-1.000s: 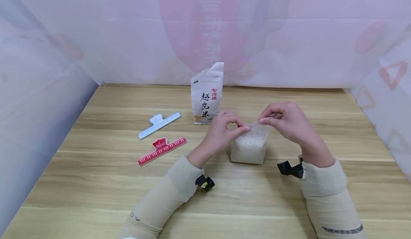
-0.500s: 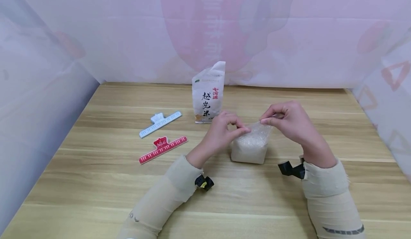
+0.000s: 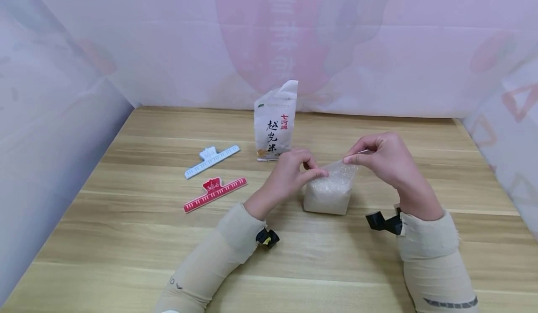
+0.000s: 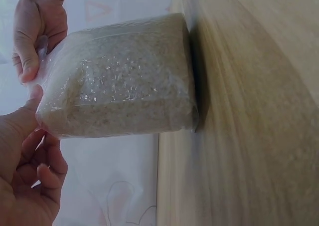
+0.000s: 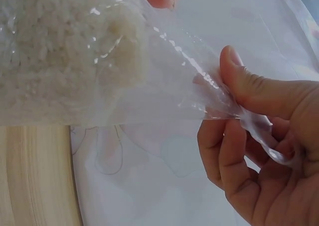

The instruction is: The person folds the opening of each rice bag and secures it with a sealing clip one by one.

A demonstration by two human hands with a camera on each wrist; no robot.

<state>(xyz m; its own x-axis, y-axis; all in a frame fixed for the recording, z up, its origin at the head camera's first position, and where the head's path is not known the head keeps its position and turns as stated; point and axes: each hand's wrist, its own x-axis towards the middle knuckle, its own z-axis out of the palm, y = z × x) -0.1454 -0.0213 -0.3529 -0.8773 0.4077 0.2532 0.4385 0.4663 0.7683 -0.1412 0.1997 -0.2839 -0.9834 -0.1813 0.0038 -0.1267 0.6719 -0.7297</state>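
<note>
A clear plastic bag of rice (image 3: 329,195) stands upright on the wooden table, its loose top drawn up between both hands. On the left side of that top, my left hand (image 3: 292,170) pinches the plastic between thumb and fingers. My right hand (image 3: 380,156) pinches the right corner, slightly higher. Seen from the right wrist, the film (image 5: 184,71) stretches slack and shiny from the rice toward the right thumb (image 5: 254,89), and a twisted end runs into the palm. The left wrist view shows the packed rice (image 4: 119,76) filling most of the bag.
Behind the left hand stands a white paper rice bag (image 3: 275,121) with printed characters. To the left lie a light blue clip (image 3: 212,161) and a red clip (image 3: 215,194), both with piano-key patterns. Printed cloth (image 3: 176,60) walls in the table's back and sides.
Both hands keep their pinch on the bag's top, with hardly any movement. The whole head view shifts slightly to the right.
</note>
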